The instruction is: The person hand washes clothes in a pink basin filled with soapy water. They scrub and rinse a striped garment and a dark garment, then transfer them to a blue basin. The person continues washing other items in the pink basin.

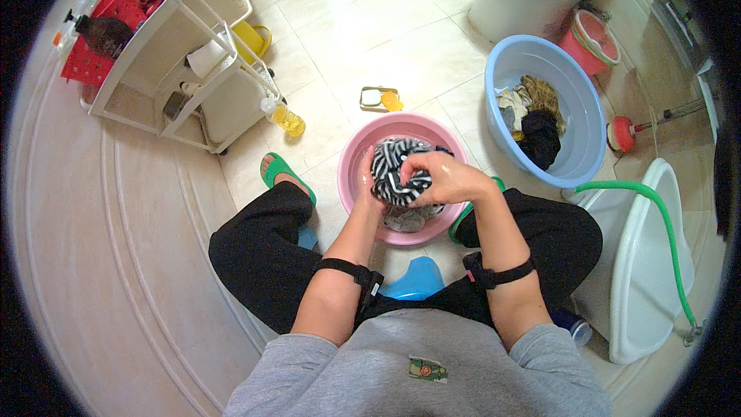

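Over the pink basin (347, 147) between my feet, I hold a black-and-white striped cloth (394, 156) in both hands. My left hand (368, 177) is closed round the cloth's left side, with some of its fingers hidden. From the right, my right hand (450, 179) bends over the cloth, and its thumb and fingers pinch the fabric. Below them, greyish wet cloth (409, 220) lies in the basin.
Beyond the basin lies a soap dish (369, 106) with white and orange soap. A bottle of yellow liquid (289, 121) stands by the white shelf rack (181, 100). At right are a blue tub (502, 123) of clothes, a red plunger (620, 134) and a green hose (670, 220).
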{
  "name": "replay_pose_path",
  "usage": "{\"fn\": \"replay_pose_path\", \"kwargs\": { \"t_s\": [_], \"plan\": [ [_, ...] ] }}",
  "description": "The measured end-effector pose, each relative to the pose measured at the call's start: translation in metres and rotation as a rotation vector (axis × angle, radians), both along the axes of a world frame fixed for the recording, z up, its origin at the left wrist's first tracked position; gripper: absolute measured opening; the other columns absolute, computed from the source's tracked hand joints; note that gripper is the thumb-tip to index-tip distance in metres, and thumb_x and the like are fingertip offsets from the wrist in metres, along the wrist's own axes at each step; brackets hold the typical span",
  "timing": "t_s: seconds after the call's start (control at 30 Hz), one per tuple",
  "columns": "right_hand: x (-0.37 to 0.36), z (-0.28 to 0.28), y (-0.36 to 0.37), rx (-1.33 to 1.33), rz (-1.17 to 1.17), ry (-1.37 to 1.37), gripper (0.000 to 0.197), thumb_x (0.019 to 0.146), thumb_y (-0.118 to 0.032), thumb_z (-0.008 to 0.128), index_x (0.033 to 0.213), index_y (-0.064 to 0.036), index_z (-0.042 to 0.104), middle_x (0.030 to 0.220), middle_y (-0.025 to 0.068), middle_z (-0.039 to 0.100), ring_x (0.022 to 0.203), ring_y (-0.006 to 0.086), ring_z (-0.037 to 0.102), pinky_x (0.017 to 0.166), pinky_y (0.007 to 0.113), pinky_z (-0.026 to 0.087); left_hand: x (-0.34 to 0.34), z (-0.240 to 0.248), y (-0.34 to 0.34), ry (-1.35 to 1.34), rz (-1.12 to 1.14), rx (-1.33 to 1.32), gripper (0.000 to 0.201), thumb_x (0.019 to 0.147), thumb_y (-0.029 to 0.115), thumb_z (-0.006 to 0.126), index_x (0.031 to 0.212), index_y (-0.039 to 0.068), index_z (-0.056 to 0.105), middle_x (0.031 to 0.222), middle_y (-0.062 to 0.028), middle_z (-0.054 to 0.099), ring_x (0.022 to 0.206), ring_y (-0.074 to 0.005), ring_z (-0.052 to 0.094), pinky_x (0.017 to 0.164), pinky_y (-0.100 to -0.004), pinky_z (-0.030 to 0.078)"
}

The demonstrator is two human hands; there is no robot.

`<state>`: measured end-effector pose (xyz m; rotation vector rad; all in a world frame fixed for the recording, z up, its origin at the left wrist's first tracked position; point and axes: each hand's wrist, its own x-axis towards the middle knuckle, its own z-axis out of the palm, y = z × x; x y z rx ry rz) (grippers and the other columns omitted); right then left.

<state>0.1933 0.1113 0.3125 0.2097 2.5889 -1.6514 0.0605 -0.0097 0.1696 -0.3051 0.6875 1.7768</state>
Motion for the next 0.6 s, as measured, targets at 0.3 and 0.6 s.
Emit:
{"fn": "replay_pose_path", "kwargs": {
  "t_s": [0.3,0.6],
  "plan": [
    [0.014,-0.154,0.047,-0.637,-0.585,-0.289,0.052,0.084,-0.038,0.074,0.112,0.0055,0.065,0.1,0.01,0.07,0.092,0.0181,0.064,0.086,0.031,0.05,-0.001,-0.021,-0.022,0.152,-0.223,-0.253,0.039,0.082,0.024,0.065,0.115,0.003,0.064,0.107,-0.0121,0.07,0.092,-0.0258,0.069,0.084,-0.0378,0.057],
    [-0.01,-0.201,-0.005,-0.033,-0.766,-0.479,0.068,0.068,-0.028,0.075,0.123,0.0068,0.058,0.117,0.029,0.063,0.11,0.0397,0.062,0.097,0.041,0.048,0.033,-0.044,-0.029,0.921,-1.011,-0.176,0.058,0.076,0.035,0.073,0.119,-0.002,0.062,0.109,-0.0121,0.07,0.099,-0.0234,0.065,0.09,-0.0326,0.049]
  ]
}}
